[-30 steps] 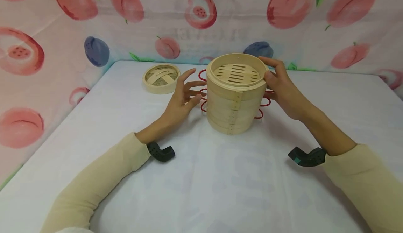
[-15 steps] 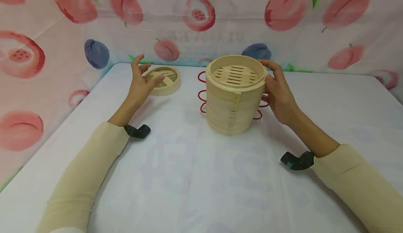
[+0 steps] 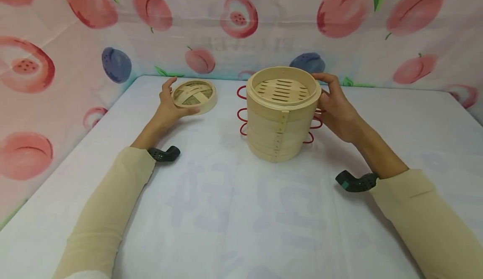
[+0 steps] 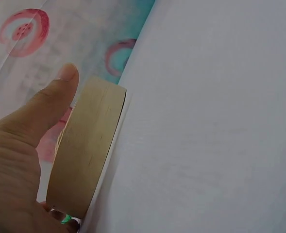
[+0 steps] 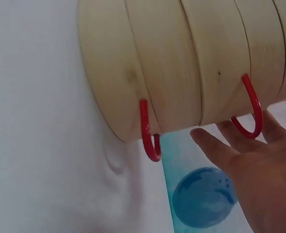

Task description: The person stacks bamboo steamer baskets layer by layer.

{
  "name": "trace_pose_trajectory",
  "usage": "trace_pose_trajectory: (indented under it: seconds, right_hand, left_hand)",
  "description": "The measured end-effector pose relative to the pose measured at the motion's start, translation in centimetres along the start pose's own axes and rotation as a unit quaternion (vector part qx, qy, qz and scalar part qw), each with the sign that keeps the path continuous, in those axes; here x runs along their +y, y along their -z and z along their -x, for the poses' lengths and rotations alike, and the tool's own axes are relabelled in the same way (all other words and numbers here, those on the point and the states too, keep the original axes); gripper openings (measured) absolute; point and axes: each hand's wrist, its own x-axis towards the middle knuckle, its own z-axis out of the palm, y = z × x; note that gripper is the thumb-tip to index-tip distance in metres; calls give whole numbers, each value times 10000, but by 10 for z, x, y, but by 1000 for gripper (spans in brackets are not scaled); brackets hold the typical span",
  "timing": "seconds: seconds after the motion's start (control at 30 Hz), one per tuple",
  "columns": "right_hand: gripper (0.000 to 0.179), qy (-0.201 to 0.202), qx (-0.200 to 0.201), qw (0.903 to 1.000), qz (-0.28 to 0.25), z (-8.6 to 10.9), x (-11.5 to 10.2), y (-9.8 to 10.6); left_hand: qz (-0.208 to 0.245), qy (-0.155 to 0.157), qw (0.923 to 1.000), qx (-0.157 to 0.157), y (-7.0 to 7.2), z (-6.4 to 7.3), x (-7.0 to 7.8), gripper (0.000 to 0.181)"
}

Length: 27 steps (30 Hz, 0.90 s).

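Note:
A round bamboo steamer lid (image 3: 194, 94) with a woven top lies at the back left. My left hand (image 3: 166, 104) spreads around its left side, thumb by the near wall and fingers toward the back. In the left wrist view, the thumb (image 4: 50, 104) is straight, with a gap between it and the lid's wall. A stacked bamboo steamer (image 3: 279, 132) stands upright, its slotted top tier uncovered. My right hand (image 3: 339, 113) holds its right side, index finger and thumb bent around the top rim. Lower fingers (image 5: 213, 148) spread beside the stack in the right wrist view.
Red loop handles (image 3: 242, 114) stick out from both sides of the stack. White cloth (image 3: 226, 212) covers the table. A fruit-print curtain (image 3: 271, 23) hangs along the back and left. A black wrist device (image 3: 166, 154) sits at each cuff.
My left hand has left the stack's left side, swung left to the lid and lowered around it. My right hand stays at the stack's right rim. Lid and stack keep their places.

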Motion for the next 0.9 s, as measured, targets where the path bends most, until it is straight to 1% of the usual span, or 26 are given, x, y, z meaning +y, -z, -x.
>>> trace_pose_trajectory:
  seconds: [0.17, 0.23, 0.33, 0.47, 0.63, 0.73, 0.9]
  right_hand:
    - [54, 74, -501, 9987, 64, -4, -1, 8]
    - [51, 39, -558, 9984, 95, -6, 0, 10]
    - [50, 33, -515, 9986, 67, -7, 0, 11]
    - [50, 80, -455, 9989, 9, -7, 1, 9]
    - [53, 88, -340, 9993, -118, -6, 2, 8]
    - [55, 68, -263, 9996, -95, -5, 1, 9]
    - [57, 26, -234, 9997, 8, -3, 2, 9]
  left_hand:
    - [-12, 270, 9996, -19, 1, 3, 0, 118]
    - [2, 336, 9994, -35, 1, 3, 0, 120]
    - [-49, 316, 9995, -1, -2, 3, -1, 122]
    - [-148, 256, 9995, 140, -4, 1, -2, 120]
    - [-199, 25, 9996, 208, -10, -3, -3, 121]
    - [-264, -76, 9993, 247, -12, -5, -3, 121]
    - [-428, -98, 9983, 375, -15, -4, -1, 119]
